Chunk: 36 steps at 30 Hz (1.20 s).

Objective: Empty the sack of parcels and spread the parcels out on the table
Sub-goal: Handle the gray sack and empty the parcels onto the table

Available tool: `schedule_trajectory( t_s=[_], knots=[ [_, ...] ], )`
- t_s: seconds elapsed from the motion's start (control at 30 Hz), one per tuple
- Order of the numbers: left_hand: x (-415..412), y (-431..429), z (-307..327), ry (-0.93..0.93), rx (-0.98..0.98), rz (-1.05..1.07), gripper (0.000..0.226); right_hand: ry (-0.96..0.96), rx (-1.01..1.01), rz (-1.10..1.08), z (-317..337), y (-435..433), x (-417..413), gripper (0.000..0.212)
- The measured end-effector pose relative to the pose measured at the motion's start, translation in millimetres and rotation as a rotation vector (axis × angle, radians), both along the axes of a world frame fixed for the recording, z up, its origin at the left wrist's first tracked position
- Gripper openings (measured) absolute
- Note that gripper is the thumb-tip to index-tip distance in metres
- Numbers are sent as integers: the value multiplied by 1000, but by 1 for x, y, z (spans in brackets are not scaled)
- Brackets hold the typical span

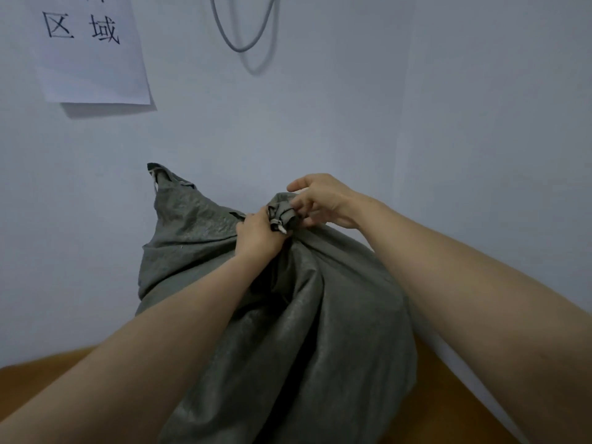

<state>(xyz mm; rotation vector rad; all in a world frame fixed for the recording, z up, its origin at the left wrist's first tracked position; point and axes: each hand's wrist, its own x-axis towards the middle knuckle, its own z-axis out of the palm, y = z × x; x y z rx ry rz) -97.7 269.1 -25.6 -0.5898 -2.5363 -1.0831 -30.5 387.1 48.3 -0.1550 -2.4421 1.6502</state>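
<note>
While the grey sack (323,331) stands upright at 6 o'clock on the wooden table (48,379), the left hand (256,233) grips its gathered neck. Touching it at 3 o'clock, the right hand (323,200) pinches the twisted mouth. The fabric hides whatever the sack holds.

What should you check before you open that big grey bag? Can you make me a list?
1. The sack rests on the table: ok.
2. The left hand grips the bunched neck: ok.
3. The right hand pinches the twisted end: ok.
4. Mouth open for tipping: not ok, it is bunched shut.
5. Parcels inside: cannot tell, none show.
6. Room on the table for spreading: cannot tell, little of it is in view.
</note>
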Motion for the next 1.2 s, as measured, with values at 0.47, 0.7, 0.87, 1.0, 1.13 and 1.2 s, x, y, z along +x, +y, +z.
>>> schedule_trajectory(
  t_s=[0.47, 0.7, 0.87, 1.0, 1.13, 1.2],
  knots=[
    [-18, 8, -6, 4, 106, 13, 32, -456, 185, -287, -129, 135, 57, 86],
    [-23, 1, 0, -9, 153, 27, 34, -364, 204, -359, -144, 128, 37, 56],
    [-23, -7, -1, 2, 168, 24, 32, -250, 517, -476, -153, 124, 19, 9],
    [-24, -10, 1, 11, 192, 34, 34, -221, 652, -542, -143, 125, 9, 18],
    [-31, -20, 13, -5, 238, 89, 37, -124, 641, -586, -113, 122, -2, 35],
    [-35, -27, 20, 0, 252, 127, 36, -69, 620, -587, -103, 116, -9, 38]
  ],
)
